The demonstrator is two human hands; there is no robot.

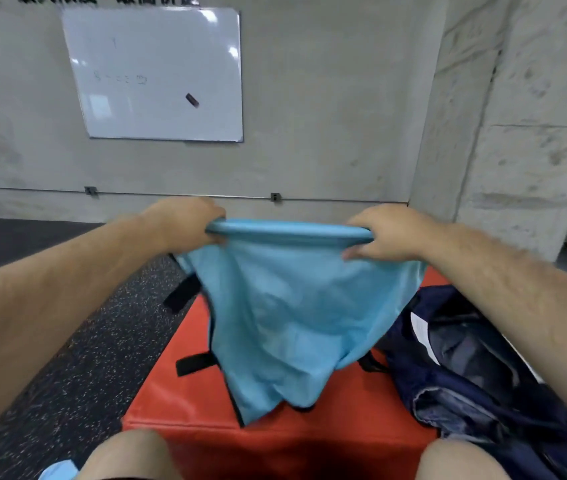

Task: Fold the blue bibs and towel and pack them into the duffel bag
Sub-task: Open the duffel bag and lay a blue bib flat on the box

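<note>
Concrete wall (327, 98), whiteboard (157, 64) — blue cloth (292, 306) over red box (275, 445)

Indoor view, moderately bright; light even and diffuse, its source not to be told. Glare: white patches on the whiteboard (157, 74), strongest at its upper right corner and along its left side. Shadows: soft and faint; only shallow shading in the folds of the blue cloth (292, 306); red box top (178, 403) flatly lit; open duffel bag (476, 362), lower right, dark inside, detail hard to read. Sharpness: soft throughout; lettering at the top edge smeared, unreadable; speckled floor (78, 358) blurred at lower left. Distortion: wide-angle; wall rail (185, 194) bows, wall seams at right lean, left forearm (50, 306) and right forearm (517, 289) swell towards the lower corners.
</note>
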